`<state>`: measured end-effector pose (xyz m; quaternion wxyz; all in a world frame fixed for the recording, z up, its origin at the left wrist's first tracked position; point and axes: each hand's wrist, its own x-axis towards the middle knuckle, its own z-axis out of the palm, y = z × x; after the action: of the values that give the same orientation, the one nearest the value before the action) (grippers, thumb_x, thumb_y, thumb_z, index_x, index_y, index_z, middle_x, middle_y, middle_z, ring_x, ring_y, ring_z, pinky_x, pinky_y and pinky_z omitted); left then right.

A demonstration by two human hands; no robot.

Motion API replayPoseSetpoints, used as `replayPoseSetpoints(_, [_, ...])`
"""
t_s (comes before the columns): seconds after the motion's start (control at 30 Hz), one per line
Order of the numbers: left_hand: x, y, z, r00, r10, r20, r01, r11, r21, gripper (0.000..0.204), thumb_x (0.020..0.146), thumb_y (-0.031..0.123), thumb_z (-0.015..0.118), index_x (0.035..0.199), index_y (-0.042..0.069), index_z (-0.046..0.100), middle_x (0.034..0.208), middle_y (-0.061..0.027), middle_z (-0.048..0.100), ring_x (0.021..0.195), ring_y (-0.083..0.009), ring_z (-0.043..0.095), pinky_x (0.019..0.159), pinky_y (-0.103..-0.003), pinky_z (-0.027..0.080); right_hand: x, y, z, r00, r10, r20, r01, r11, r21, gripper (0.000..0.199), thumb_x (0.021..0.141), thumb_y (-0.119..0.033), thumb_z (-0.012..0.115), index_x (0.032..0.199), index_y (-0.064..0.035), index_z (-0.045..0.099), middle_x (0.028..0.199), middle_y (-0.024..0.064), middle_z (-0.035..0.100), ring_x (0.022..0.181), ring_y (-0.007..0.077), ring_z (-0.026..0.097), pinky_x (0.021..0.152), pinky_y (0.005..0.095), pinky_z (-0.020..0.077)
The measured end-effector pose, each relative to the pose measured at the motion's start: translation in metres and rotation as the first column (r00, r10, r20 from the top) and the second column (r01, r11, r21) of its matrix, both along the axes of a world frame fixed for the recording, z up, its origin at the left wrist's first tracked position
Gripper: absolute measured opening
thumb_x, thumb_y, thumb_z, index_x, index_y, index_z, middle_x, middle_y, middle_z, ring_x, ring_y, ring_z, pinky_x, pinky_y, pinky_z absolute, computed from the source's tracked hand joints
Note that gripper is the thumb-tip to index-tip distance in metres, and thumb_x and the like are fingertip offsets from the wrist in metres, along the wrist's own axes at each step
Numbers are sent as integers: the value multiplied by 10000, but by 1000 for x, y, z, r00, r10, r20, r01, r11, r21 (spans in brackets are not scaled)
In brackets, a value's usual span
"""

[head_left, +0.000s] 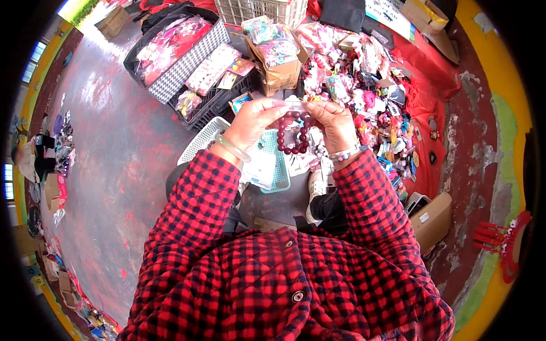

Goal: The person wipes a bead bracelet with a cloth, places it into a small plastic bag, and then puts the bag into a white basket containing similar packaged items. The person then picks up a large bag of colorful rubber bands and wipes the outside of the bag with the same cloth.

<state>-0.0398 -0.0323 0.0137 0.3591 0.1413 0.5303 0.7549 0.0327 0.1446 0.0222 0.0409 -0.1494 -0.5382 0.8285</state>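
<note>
Holding up a dark red bead bracelet (303,138) with the left hand (254,124) and the right hand (335,126), pinching the clear plastic strip (294,106) at its top between thumb and finger on each side. Dangles from that strip in a loop, between the two hands, over the floor among the baskets. Wearing a pale bangle (233,148) on the left wrist and light beads (344,154) on the right, with a red and black checked shirt (256,278). Looking down past the bracelet to a pale green basket (281,170) and, to its left, a white basket (200,139). Facing a cardboard box (278,78) topped with clear packets, near a black crate (205,118) and a checked-pattern bag (190,61) full of red packets. Reaching, on the right, to a large heap of colourful small goods (369,102) on red cloth (435,85).
</note>
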Motion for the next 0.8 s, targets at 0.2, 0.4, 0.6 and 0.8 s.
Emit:
replayPoseSetpoints(0.2, [0, 3, -8, 995, 55, -85, -56, 998, -18, 186, 869, 95, 542, 999, -26, 599, 899, -80, 639, 798, -145, 624, 704, -242, 495, 2, -4, 0, 996, 89, 14, -87, 989, -120, 186, 791, -30, 625, 967, 30, 636, 887, 85, 659, 800, 142, 618, 769, 250, 478])
replayPoseSetpoints(0.4, [6, 6, -6, 963, 60, -261, -88, 992, -95, 161, 863, 95, 553, 955, -21, 617, 874, -79, 645, 766, -133, 623, 686, -236, 492, 3, -7, -2, 999, 27, -21, -28, 999, -18, 156, 765, -49, 653, 902, 25, 660, 812, 62, 652, 693, 96, 560, 616, 218, 425])
replayPoseSetpoints(0.6, [8, 11, 1, 992, 116, -45, -120, 988, -96, 183, 844, 108, 585, 963, -25, 629, 872, -51, 642, 770, -93, 590, 685, -222, 471, 5, -12, 1, 955, -44, -294, 224, 754, 617, 117, 759, -117, 678, 780, -3, 688, 667, 50, 603, 615, 100, 534, 542, 239, 410])
replayPoseSetpoints(0.8, [8, 9, -2, 996, 54, -67, -52, 998, 30, 218, 840, 111, 592, 1014, -17, 625, 892, -40, 642, 798, -91, 584, 731, -222, 457, 6, -8, 8, 998, -40, -58, 27, 978, -205, 138, 782, -36, 605, 883, 53, 638, 822, 96, 656, 709, 150, 597, 666, 253, 461])
